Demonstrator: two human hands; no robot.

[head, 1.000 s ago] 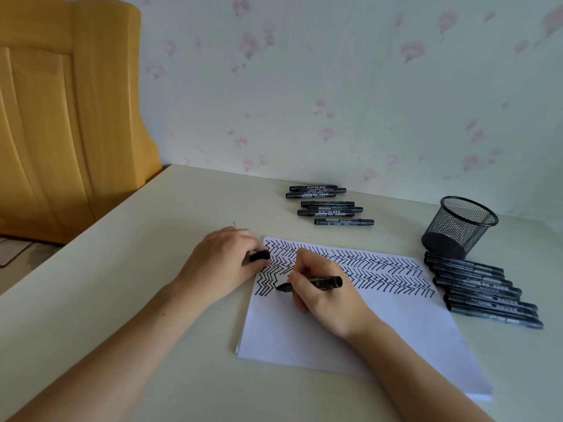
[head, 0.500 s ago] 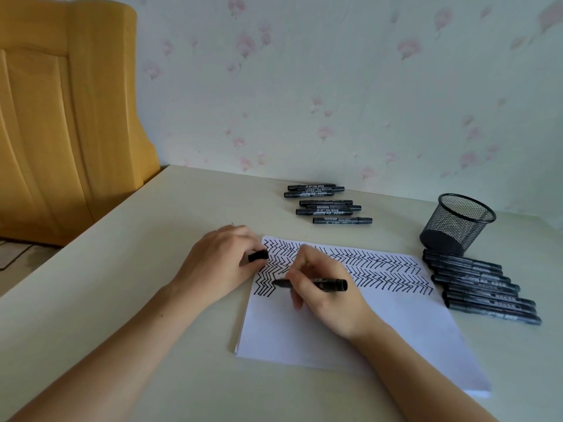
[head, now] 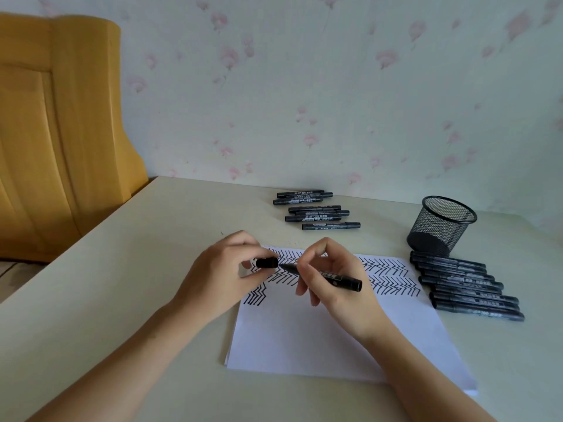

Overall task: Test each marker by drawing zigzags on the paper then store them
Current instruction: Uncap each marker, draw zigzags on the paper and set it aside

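So the right hand (head: 338,281) was pinching a black marker (head: 333,277) around its front half, fingers curled over the barrel, with the back end sticking out to the right past the knuckles and the tip pointing left. Just left of that tip, the left hand (head: 222,278) had the cap (head: 267,263) pinched between thumb and fingertips, open end facing the tip. The two looked nearly touching, but I honestly couldn't tell if the tip was inside the cap yet. Both hands were held a bit above the paper (head: 320,336), which sat right under them with rows of black zigzags (head: 393,278) across its top part, some hidden behind the fingers. Off to the right of the marker hand there was a row of markers (head: 466,287) lying side by side on the table (head: 122,269), and just behind those a black mesh cup (head: 440,225) standing upright. Farther back beyond the hands, another bunch of markers (head: 315,208) lay near the wall.
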